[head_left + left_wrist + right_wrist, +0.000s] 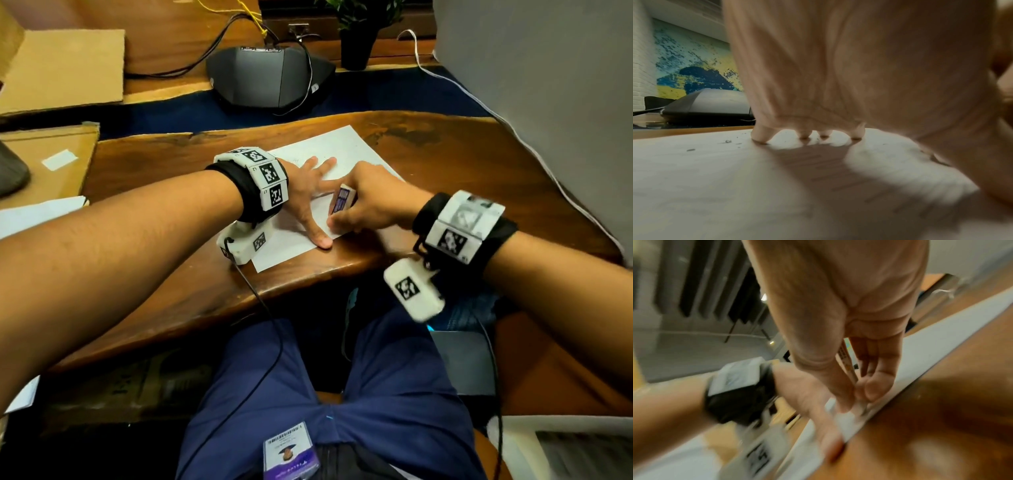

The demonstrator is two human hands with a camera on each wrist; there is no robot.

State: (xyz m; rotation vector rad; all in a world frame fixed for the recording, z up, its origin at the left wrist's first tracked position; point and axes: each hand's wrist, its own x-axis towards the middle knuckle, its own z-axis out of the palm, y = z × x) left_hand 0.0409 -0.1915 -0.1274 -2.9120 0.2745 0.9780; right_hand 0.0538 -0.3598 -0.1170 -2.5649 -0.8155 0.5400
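Left hand [305, 197]: fingers straight and spread, fingertips and thumb pressing sheet of paper [342, 144] onto wooden table [479, 164]; grips nothing. Likely purpose: anchor sheet against sliding or creasing under rubbing.

Right hand [373, 205]: thumb and fingers curled, pinching eraser [342, 200] upright over paper near its front edge, just beside left hand. Lower end hidden by fingers. Low grip probably gives firm downward pressure.

Crumbs [727, 141] on sheet suggest erasing in hand.
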